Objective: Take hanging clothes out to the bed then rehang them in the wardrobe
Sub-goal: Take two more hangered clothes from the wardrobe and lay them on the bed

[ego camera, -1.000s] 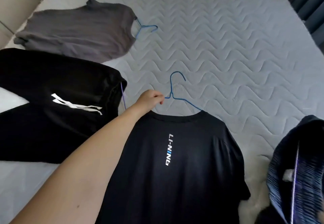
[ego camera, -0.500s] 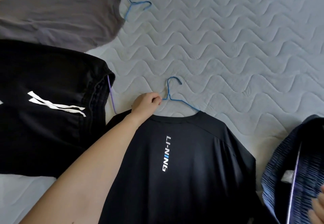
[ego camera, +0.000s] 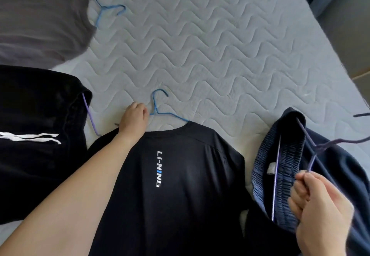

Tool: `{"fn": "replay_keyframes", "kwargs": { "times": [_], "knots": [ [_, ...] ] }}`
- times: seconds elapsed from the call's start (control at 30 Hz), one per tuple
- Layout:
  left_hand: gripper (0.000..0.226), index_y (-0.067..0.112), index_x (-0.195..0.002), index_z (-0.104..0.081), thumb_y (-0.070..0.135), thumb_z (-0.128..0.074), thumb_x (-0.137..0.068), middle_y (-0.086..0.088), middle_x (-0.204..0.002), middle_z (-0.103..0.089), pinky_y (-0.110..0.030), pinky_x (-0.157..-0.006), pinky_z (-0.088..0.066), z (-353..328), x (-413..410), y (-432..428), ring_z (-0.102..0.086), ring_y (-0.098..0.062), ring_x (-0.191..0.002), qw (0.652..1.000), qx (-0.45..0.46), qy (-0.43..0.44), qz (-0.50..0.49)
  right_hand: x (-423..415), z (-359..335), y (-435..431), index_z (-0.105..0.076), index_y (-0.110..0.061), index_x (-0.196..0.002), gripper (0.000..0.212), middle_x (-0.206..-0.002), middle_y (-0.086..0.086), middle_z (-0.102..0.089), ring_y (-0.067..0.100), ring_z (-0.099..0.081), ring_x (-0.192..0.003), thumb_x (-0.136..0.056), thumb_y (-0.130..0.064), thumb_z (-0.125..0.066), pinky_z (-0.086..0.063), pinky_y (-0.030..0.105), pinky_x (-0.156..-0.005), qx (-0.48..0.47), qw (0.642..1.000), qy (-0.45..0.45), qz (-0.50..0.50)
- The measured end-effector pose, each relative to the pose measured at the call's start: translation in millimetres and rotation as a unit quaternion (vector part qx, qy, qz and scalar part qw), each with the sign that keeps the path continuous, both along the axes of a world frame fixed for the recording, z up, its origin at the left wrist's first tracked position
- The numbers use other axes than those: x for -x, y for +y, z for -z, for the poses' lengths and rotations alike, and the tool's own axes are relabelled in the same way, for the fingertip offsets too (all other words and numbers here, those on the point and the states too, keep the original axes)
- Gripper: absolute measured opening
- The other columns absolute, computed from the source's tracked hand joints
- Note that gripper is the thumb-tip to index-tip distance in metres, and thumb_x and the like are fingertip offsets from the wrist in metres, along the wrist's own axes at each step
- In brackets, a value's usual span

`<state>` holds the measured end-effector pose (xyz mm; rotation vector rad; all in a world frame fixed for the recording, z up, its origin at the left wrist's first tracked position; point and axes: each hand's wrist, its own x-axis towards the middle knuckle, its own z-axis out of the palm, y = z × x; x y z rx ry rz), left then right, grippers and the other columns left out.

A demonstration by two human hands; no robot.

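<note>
A black T-shirt (ego camera: 180,185) with white lettering lies flat on the quilted grey bed (ego camera: 220,55), on a blue hanger (ego camera: 158,105) whose hook points away from me. My left hand (ego camera: 134,119) sits at the shirt's collar, fingertips curled on the hanger's left arm. At the right, my right hand (ego camera: 320,205) grips the stem of a dark purple hanger (ego camera: 312,155) that carries a navy garment (ego camera: 280,165) with an elastic waistband, its lower part resting on the bed.
A grey shirt (ego camera: 40,19) on another blue hanger (ego camera: 108,11) lies at the top left. A black garment (ego camera: 36,135) with a white logo, on a purple hanger (ego camera: 90,115), lies at the left. The bed's right edge meets the floor (ego camera: 350,45).
The black T-shirt has come down and now lies flat on the bed, with my left hand still at its hanger. My right hand with the navy garment has moved up into view.
</note>
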<state>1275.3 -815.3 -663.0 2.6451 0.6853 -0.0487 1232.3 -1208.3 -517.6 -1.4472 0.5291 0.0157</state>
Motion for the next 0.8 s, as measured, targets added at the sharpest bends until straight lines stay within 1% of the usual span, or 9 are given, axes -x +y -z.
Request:
{"fn": "replay_keyframes", "kwargs": {
  "times": [0.07, 0.13, 0.23, 0.3, 0.5, 0.57, 0.67, 0.73, 0.8],
  "knots": [
    [0.03, 0.002, -0.118, -0.058, 0.018, -0.046, -0.096, -0.017, -0.123, -0.055, -0.041, -0.094, -0.041, -18.1, 5.6, -8.1, -0.051, -0.034, -0.114, 0.999, 0.005, 0.033, -0.007, 7.6, -17.2, -1.6, -0.054, 0.002, -0.078, 0.021, -0.045, -0.004, -0.037, 0.006, -0.027, -0.035, -0.096, -0.001, -0.043, -0.017, 0.014, -0.036, 0.033, 0.999, -0.001, 0.021],
    [0.035, 0.004, -0.125, -0.055, 0.021, -0.044, -0.097, -0.016, -0.127, -0.054, -0.043, -0.097, -0.04, -43.5, 18.4, -22.2, -0.049, -0.033, -0.117, 0.999, 0.013, 0.024, -0.016, 16.0, -39.7, -14.2, -0.055, 0.001, -0.078, 0.021, -0.048, -0.003, -0.037, 0.007, -0.027, -0.037, -0.096, -0.003, -0.044, -0.018, 0.014, -0.036, 0.044, 0.999, 0.005, 0.008],
    [0.031, 0.008, -0.119, -0.058, 0.023, -0.041, -0.098, -0.01, -0.117, -0.059, -0.038, -0.091, -0.042, -95.1, 47.5, -56.8, -0.053, -0.029, -0.111, 0.998, 0.057, -0.031, -0.006, 33.8, -77.4, -36.5, -0.055, -0.001, -0.077, 0.024, -0.052, 0.0, -0.037, 0.008, -0.028, -0.039, -0.097, -0.005, -0.044, -0.019, 0.014, -0.037, 0.063, 0.998, 0.016, -0.005],
    [0.028, 0.012, -0.115, -0.06, 0.025, -0.042, -0.099, -0.003, -0.11, -0.06, -0.032, -0.084, -0.041, -138.0, 71.4, -83.2, -0.054, -0.021, -0.102, 0.993, 0.098, -0.058, 0.001, 48.1, -105.6, -54.0, -0.055, 0.001, -0.077, 0.024, -0.053, 0.002, -0.036, 0.008, -0.028, -0.04, -0.098, -0.006, -0.044, -0.02, 0.015, -0.037, 0.071, 0.997, 0.018, 0.001],
    [0.02, 0.029, -0.109, -0.063, 0.027, -0.046, -0.098, 0.014, -0.107, -0.065, -0.023, -0.086, -0.046, -270.9, 159.0, -163.4, -0.061, -0.005, -0.098, 0.96, 0.261, -0.104, 0.008, 110.3, -205.6, -107.6, -0.056, -0.002, -0.072, 0.029, -0.051, -0.003, -0.04, 0.006, -0.031, -0.041, -0.099, -0.005, -0.045, -0.021, 0.016, -0.037, 0.083, 0.996, 0.002, 0.04],
    [0.02, 0.03, -0.108, -0.064, 0.026, -0.047, -0.098, 0.014, -0.105, -0.067, -0.02, -0.085, -0.045, -307.8, 191.0, -188.0, -0.062, -0.004, -0.099, 0.952, 0.285, -0.114, 0.025, 136.5, -241.0, -125.4, -0.056, 0.001, -0.072, 0.028, -0.05, -0.004, -0.043, 0.005, -0.033, -0.041, -0.098, -0.004, -0.047, -0.024, 0.015, -0.038, 0.091, 0.994, -0.01, 0.064],
    [0.02, 0.033, -0.103, -0.065, 0.022, -0.049, -0.097, 0.013, -0.102, -0.069, -0.007, -0.083, -0.044, -347.4, 235.1, -218.3, -0.062, 0.001, -0.099, 0.94, 0.314, -0.12, 0.059, 176.9, -291.6, -150.3, -0.055, 0.006, -0.074, 0.026, -0.051, -0.003, -0.043, 0.006, -0.033, -0.041, -0.098, -0.004, -0.048, -0.026, 0.014, -0.038, 0.101, 0.99, -0.03, 0.091],
    [0.023, 0.037, -0.097, -0.065, 0.019, -0.051, -0.096, 0.014, -0.098, -0.07, 0.001, -0.08, -0.04, -364.8, 257.1, -234.3, -0.06, 0.003, -0.1, 0.932, 0.334, -0.115, 0.076, 202.6, -319.5, -168.8, -0.057, 0.003, -0.073, 0.027, -0.049, -0.004, -0.042, 0.005, -0.033, -0.039, -0.097, -0.003, -0.048, -0.026, 0.013, -0.038, 0.095, 0.987, -0.047, 0.12],
    [0.025, 0.036, -0.095, -0.066, 0.015, -0.052, -0.096, 0.01, -0.097, -0.071, 0.003, -0.079, -0.039, -378.5, 271.3, -247.8, -0.06, 0.004, -0.101, 0.925, 0.353, -0.11, 0.09, 224.8, -343.0, -187.3, -0.057, -0.002, -0.07, 0.03, -0.05, -0.004, -0.041, 0.005, -0.032, -0.039, -0.098, -0.004, -0.047, -0.025, 0.014, -0.037, 0.092, 0.984, -0.067, 0.141]
  ]
}}
